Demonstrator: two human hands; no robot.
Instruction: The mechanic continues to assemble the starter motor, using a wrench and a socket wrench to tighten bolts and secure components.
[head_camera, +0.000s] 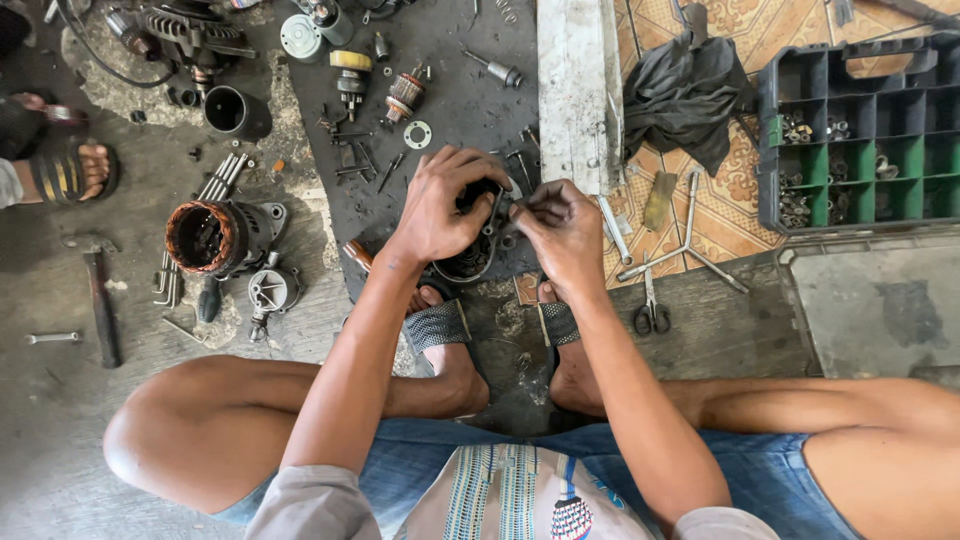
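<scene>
Head view shows the left hand (437, 212) clamped over a dark round housing (468, 262) on the floor mat (460, 90) between the feet, right hand (563, 228) fingers pinched on a small part at its rim, likely mid-fitting, needing steady alignment next.

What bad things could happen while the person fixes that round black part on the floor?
A small piece pinched in the right hand might drop among the loose screws and bolts and get lost. The round black part, steadied only by the left hand, could slip. Bare toes sit close beneath it.
</scene>
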